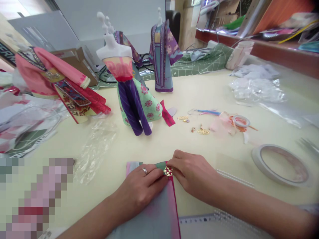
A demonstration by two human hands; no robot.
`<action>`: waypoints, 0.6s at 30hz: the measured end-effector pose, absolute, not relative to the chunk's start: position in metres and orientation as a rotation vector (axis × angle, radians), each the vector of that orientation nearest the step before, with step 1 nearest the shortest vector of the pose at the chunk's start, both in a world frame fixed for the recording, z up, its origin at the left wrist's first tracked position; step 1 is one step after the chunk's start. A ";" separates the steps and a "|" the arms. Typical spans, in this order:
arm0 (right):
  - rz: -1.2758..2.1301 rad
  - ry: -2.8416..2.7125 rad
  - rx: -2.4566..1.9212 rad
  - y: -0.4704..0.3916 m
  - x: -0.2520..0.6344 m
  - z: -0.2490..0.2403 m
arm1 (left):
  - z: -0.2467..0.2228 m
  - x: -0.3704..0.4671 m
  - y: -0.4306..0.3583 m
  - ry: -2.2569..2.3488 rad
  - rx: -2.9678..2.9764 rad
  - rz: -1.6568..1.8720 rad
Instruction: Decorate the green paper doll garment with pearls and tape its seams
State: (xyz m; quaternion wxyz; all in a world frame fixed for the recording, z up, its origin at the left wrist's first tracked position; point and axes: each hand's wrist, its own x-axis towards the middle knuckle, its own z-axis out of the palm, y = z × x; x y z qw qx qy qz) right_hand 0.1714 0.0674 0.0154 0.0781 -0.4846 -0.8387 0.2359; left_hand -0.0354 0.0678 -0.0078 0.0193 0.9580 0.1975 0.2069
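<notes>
Head camera view: my right hand (193, 171) pinches a round gold filigree charm (168, 171) at its nine o'clock, while my left hand (142, 186), fingers together, equally near, presses red-edged cloth (154, 217) stretching toward six o'clock.

Cream table (194, 146) bearing dressed doll forms (160, 59), tape roll (281, 164), gold ornaments (203, 131), clear plastic (96, 149)
</notes>
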 end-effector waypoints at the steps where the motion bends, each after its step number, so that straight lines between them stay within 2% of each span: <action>1: 0.706 -2.512 -1.452 0.068 0.171 0.016 | -0.007 -0.035 0.068 0.614 2.971 0.643; 18: 0.701 -2.502 -1.462 0.068 0.171 0.015 | -0.007 -0.034 0.067 0.620 2.970 0.633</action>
